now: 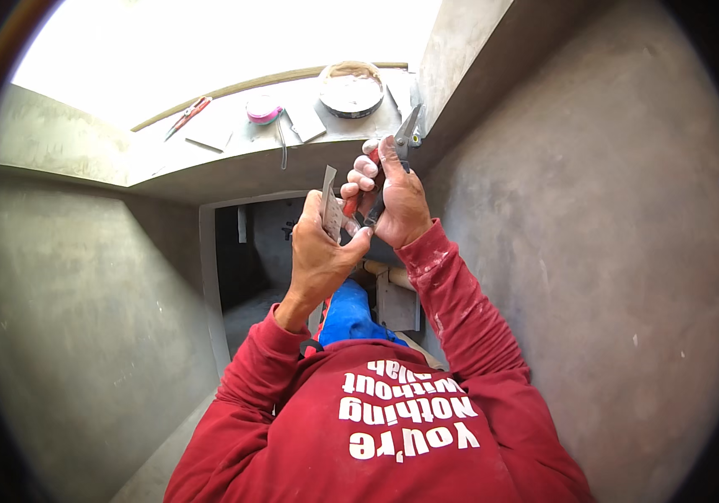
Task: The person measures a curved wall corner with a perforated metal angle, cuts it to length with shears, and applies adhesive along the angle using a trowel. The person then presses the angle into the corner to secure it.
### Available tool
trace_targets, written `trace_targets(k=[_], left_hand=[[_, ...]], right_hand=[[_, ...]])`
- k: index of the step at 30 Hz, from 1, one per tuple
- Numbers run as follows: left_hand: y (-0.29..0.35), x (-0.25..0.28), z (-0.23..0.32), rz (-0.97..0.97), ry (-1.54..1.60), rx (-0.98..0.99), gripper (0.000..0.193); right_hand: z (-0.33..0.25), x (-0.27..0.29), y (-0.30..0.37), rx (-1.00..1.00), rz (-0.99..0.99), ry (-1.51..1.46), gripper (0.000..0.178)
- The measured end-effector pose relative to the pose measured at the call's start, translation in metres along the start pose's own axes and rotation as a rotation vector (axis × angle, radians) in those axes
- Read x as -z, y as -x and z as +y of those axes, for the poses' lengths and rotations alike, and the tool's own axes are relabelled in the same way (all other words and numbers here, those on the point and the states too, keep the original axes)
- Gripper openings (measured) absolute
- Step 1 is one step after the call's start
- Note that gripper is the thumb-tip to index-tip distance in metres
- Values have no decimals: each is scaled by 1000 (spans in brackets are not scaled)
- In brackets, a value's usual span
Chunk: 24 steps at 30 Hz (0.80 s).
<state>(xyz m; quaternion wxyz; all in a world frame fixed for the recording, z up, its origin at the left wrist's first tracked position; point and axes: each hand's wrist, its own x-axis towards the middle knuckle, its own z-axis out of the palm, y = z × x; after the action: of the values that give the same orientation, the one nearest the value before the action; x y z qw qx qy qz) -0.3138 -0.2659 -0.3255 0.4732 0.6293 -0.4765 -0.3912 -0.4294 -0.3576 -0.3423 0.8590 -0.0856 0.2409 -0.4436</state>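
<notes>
- Nearest, at six o'clock, is the red hooded top [426,419] of the person, with white lettering on it; above it, just inside the centre, the blue trousers [349,314] can be seen.
- The left hand [319,251], at about eleven o'clock from the centre, holds a grey metal strip [332,214] narrowly between thumb and fingers. The strip has small holes, and its long axis goes from twelve to six o'clock.
- The right hand [401,201], at about one o'clock, has its fingers curled around the handles of the snips [404,141]. The long axis of the snips goes from seven to one o'clock: the blades point up to one, the red and black handles come down toward seven (whether the left thumb touches their lower end, I cannot tell).
- Farther, over the hands, lies a pale ledge [246,151]. On it stand a round tub [351,94] at twelve o'clock and, at eleven, a pink round item [262,110] beside a flat plate [306,123]. At ten o'clock lies a red tool [188,116], pointing to one o'clock.
- Grey plastered walls rise at nine o'clock [75,285] and at three o'clock [594,251].
</notes>
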Motion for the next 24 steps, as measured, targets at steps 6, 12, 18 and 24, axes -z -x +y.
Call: trace_targets(k=[6, 12, 18, 24], left_hand=[[3, 8, -9, -57, -200, -20, 33], [-7, 15, -6, -69, -448, -195, 50], [-17, 22, -8, 65, -659, -203, 66], [-21, 1, -24, 188, -789, -308, 63]], right_hand=[[-9, 13, -7, -76, 38, 121, 27], [-13, 21, 11, -87, 66, 164, 24], [-22, 24, 31, 107, 215, 758, 11], [2, 9, 57, 425, 93, 714, 20]])
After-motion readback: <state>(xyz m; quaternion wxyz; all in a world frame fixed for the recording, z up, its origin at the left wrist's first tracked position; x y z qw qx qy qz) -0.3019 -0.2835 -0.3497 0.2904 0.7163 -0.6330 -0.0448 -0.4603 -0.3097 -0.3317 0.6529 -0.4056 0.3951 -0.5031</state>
